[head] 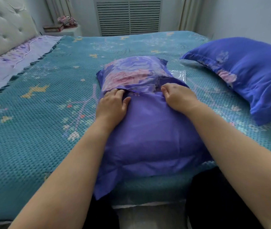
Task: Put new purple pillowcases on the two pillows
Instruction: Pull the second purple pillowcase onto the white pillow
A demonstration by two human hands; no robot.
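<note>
Purple floral pillowcases [148, 129], teal star-and-flower patterned bedspread [32, 129]

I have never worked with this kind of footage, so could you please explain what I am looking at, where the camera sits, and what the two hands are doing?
There is no robot here: a person wears a wide-angle camera on the head, so the single picture looks forward and down along both bare forearms. They stand at the edge of a bed covered by a teal waffle-textured bedspread. In front of them lies a pillow in a purple floral pillowcase. The left hand and the right hand both rest at the pillowcase's overlapping flap, fingertips curled at its edge. To the right lies a second pillow in a deeper blue-purple floral pillowcase, already covered. A clear plastic wrapper peeks out behind the near pillow.
</note>
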